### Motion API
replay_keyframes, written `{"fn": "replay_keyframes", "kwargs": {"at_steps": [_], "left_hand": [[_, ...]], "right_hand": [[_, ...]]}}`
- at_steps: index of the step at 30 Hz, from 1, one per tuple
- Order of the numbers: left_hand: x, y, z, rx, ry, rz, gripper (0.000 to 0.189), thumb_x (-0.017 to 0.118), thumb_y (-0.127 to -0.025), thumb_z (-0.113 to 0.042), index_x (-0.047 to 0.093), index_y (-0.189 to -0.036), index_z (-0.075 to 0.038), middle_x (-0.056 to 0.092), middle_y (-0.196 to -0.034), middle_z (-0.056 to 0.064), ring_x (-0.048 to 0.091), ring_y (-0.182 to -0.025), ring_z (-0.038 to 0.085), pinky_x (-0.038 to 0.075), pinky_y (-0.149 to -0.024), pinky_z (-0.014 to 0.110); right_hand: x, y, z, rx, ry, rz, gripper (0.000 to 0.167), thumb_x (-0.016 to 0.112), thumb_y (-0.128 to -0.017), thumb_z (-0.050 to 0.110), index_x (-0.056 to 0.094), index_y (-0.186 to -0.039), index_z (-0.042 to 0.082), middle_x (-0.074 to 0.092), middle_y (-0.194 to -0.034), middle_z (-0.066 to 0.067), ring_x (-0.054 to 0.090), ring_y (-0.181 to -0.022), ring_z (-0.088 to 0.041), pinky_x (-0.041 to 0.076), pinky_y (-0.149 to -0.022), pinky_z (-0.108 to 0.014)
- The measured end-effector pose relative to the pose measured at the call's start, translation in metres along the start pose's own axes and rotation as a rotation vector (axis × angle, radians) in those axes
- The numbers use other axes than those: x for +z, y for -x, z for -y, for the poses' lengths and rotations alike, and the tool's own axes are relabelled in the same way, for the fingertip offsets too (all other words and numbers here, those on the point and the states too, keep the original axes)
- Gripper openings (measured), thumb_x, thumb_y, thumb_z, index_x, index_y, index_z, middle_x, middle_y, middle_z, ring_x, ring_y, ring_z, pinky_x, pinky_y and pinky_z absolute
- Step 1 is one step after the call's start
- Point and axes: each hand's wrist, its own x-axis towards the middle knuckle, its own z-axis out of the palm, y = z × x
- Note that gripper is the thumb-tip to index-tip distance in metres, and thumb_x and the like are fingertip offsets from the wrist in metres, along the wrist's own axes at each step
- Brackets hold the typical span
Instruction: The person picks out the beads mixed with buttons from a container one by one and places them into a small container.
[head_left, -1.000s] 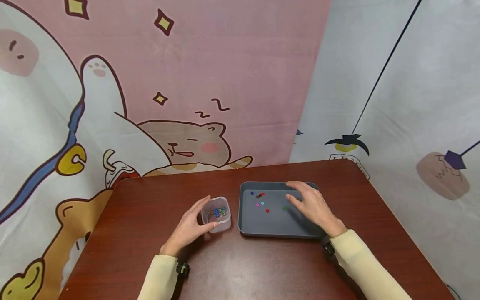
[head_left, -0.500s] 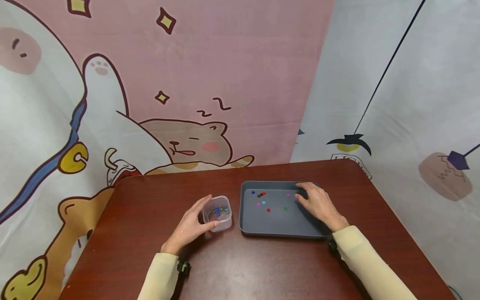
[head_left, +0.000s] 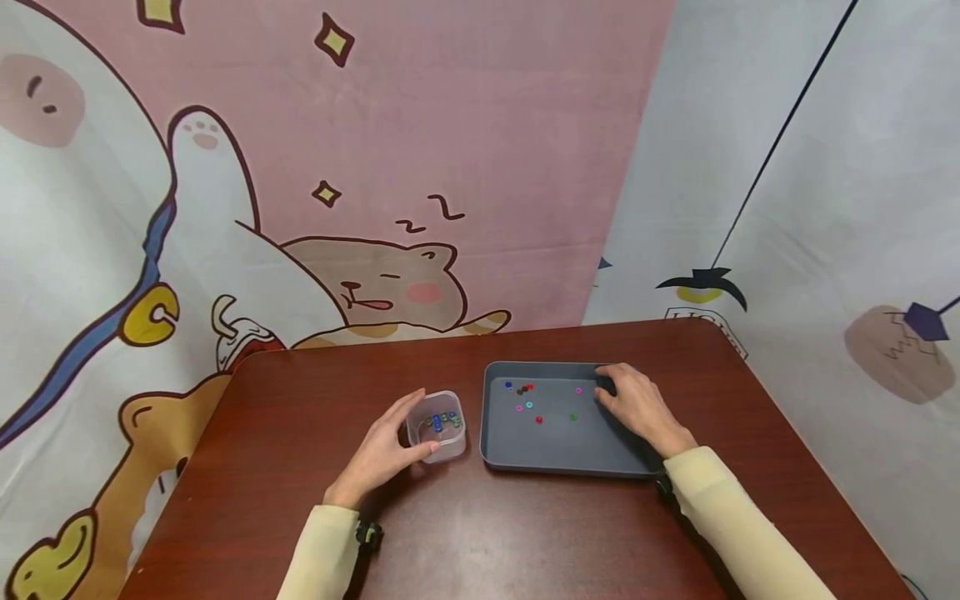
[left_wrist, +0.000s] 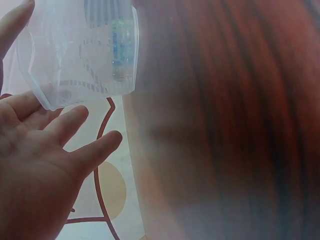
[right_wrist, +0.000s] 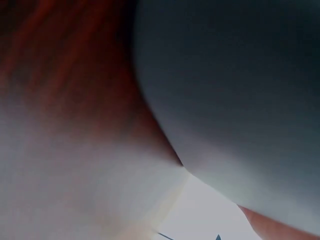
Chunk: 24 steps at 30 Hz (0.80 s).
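Note:
My left hand [head_left: 381, 454] holds a small clear plastic box [head_left: 447, 450] on the table, thumb on the near side and fingers along the far left rim. Blue and greenish beads [head_left: 438, 422] lie inside it. In the left wrist view the box [left_wrist: 75, 55] sits between thumb and fingers, with two fingers spread below it. My right hand [head_left: 641, 408] is over the right part of a grey tray [head_left: 555, 450], thumb and forefinger apart. A pink ring-shaped bead [head_left: 578, 390] lies just left of its fingertips. The right wrist view shows mostly the tray's blurred wall [right_wrist: 225, 110].
More small beads are scattered in the tray: a green one [head_left: 573, 416], a red one [head_left: 538, 420], a light blue ring [head_left: 528, 405] and several others towards the back left. The tray and box stand on a brown wooden table [head_left: 480, 533], with a printed cloth [head_left: 480, 167] behind.
My right hand has shifted right over the tray and then nearly stopped, uncovering the pink ring near its fingers. My left hand stays at the box.

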Motion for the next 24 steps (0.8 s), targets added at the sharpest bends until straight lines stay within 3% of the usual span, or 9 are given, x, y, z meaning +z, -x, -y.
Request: {"fn": "replay_keyframes", "kwargs": {"at_steps": [7,15,24], "left_hand": [[-0.0003,0.0001,-0.0011,-0.001,0.007,-0.001,0.092,0.085,-0.084,-0.047,0.041,-0.16,-0.018,0.039,-0.163,0.006,0.043,-0.146,0.029,0.037,-0.115,0.058],[0.0004,0.0006,-0.001,-0.018,0.002,-0.001,0.095,0.085,-0.084,-0.05,0.041,-0.16,-0.015,0.039,-0.163,0.006,0.043,-0.146,0.03,0.037,-0.115,0.059],[0.0002,0.0009,-0.0036,-0.032,0.009,0.003,0.095,0.085,-0.083,-0.049,0.041,-0.16,-0.016,0.039,-0.163,0.005,0.042,-0.146,0.029,0.036,-0.115,0.059]], "right_hand": [[-0.0009,-0.0008,0.0011,0.001,0.001,0.026,0.039,0.074,-0.094,0.009,0.066,-0.129,-0.006,0.064,-0.127,-0.028,0.063,-0.113,-0.044,0.052,-0.09,-0.06],[-0.0007,0.0018,-0.0007,-0.064,-0.046,0.08,0.038,0.076,-0.094,0.007,0.068,-0.129,-0.005,0.069,-0.122,-0.023,0.067,-0.107,-0.037,0.056,-0.085,-0.054],[0.0,0.0034,-0.0045,-0.11,-0.057,0.085,0.036,0.076,-0.093,0.005,0.07,-0.127,-0.004,0.068,-0.124,-0.022,0.066,-0.111,-0.037,0.056,-0.088,-0.054]]}}
